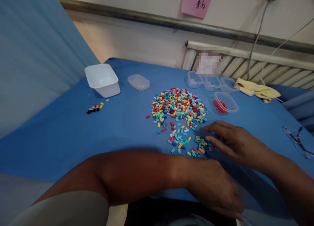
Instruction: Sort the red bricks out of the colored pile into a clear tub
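Note:
A large pile of small coloured building bricks [179, 103] lies in the middle of the blue-covered table. Nearer to me, a looser scatter of bricks [180, 139] spreads out. My right hand [233, 141] hovers at the right side of this scatter, thumb and fingers apart, with nothing visible between them. Across the front reaches my left arm, and my left hand [217, 186] is low at the right, near the table's front edge. Its fingers are smeared by motion and partly turned away, so anything they hold is hidden.
A tilted clear tub [230, 101] with red bricks stands right of the pile, several clear tubs [213, 83] behind it. A yellow cloth [257, 90] and glasses [298, 141] lie farther right. Leftward are clear lids [138, 82], a white container [104, 80] and a few bricks [95, 108].

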`<state>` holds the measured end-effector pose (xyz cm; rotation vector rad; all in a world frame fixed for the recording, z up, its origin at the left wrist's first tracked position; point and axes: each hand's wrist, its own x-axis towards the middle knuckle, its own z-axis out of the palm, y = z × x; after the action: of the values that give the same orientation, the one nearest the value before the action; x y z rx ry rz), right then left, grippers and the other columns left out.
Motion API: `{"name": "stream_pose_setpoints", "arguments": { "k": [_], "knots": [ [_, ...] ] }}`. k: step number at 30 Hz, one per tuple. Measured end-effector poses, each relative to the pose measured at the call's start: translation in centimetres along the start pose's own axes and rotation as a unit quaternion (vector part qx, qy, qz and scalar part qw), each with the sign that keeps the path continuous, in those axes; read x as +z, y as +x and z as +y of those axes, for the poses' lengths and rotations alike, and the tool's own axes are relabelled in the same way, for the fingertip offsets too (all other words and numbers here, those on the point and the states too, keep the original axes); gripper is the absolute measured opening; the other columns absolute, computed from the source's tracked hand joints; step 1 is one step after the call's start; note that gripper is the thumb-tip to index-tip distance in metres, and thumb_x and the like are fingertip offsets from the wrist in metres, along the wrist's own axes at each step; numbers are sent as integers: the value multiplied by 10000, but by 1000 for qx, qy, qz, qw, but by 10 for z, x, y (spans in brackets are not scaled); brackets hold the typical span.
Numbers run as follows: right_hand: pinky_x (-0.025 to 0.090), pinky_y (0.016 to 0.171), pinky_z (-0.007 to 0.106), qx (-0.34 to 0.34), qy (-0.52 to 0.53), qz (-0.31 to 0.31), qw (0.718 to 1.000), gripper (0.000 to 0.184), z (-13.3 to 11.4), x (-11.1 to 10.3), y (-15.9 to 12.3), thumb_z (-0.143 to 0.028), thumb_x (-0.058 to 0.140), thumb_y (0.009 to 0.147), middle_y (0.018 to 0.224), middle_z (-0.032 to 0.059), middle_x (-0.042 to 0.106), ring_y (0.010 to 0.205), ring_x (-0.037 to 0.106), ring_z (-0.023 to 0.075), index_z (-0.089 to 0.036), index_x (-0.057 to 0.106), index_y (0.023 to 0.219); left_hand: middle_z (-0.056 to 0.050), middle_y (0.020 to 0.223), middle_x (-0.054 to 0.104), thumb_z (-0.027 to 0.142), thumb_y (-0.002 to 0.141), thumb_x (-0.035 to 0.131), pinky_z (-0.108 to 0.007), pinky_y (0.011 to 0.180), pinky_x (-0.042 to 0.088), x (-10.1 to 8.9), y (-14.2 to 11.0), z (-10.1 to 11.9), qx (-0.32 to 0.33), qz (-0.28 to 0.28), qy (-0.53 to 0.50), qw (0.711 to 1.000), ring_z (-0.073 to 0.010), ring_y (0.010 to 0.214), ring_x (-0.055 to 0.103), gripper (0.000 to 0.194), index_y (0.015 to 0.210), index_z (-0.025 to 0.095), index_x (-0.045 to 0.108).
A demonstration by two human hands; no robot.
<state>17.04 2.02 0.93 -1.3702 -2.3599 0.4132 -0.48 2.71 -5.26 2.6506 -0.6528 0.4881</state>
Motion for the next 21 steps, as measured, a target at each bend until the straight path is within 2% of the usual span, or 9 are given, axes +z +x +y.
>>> {"name": "stream_pose_setpoints", "arguments": {
  "k": [2, 4, 8, 12, 16, 18, 21],
  "knots": [
    [688, 816, 427, 30, 11, -20, 999, 285, 9, 2, -14, -364, 666, 1085, 1174, 99, 805, 963, 804, 260, -289, 748, 1348, -17, 964, 786, 444, 1121, 489, -378, 566, 498, -3, -2, -3, -6, -6, 17, 1000, -177, 787, 734, 418, 942, 222, 795],
    [687, 844, 422, 26, 46, -31, 998, 236, 10, 10, -18, -333, 680, 1073, 1150, 82, 813, 984, 804, 253, -289, 766, 1289, -29, 956, 779, 425, 1124, 487, -392, 574, 498, -6, -3, -6, -13, -11, 38, 999, -189, 787, 744, 415, 953, 210, 798],
    [676, 886, 408, -1, 106, -14, 994, 210, 4, 18, -3, -300, 666, 1076, 1144, 65, 829, 1017, 803, 238, -291, 785, 1250, -37, 953, 781, 408, 1120, 509, -398, 555, 496, -10, -3, -3, -9, -9, 68, 998, -197, 754, 747, 396, 953, 199, 801],
    [646, 817, 370, -25, 83, 28, 996, 177, 3, 14, 28, -310, 661, 1076, 1076, 60, 831, 943, 795, 228, -268, 795, 1183, -15, 897, 773, 467, 1095, 563, -395, 511, 480, -9, 7, 11, -26, -26, 50, 998, -198, 719, 735, 374, 942, 224, 803],
    [605, 867, 358, -69, 30, 16, 997, 179, -7, 27, 77, -247, 637, 1077, 1060, 66, 835, 970, 785, 228, -240, 810, 1118, 3, 964, 806, 404, 1086, 540, -369, 574, 544, -2, 23, 18, -9, -74, -23, 997, -175, 784, 759, 347, 942, 241, 809],
    [585, 893, 349, -56, -7, -14, 998, 202, -17, 40, 102, -223, 621, 1078, 1090, 73, 836, 1014, 778, 231, -231, 821, 1104, 6, 984, 810, 385, 1073, 532, -366, 601, 570, 1, 28, 18, -12, -77, -41, 996, -178, 801, 765, 334, 942, 248, 807],
    [564, 834, 350, -3, -86, -55, 995, 203, -30, 54, 125, -274, 638, 1069, 1081, 93, 827, 1026, 767, 261, -221, 833, 1075, 0, 985, 816, 363, 1062, 537, -372, 676, 609, 2, 28, 16, -22, -62, -4, 998, -191, 877, 776, 320, 952, 264, 820]
  ]
}}
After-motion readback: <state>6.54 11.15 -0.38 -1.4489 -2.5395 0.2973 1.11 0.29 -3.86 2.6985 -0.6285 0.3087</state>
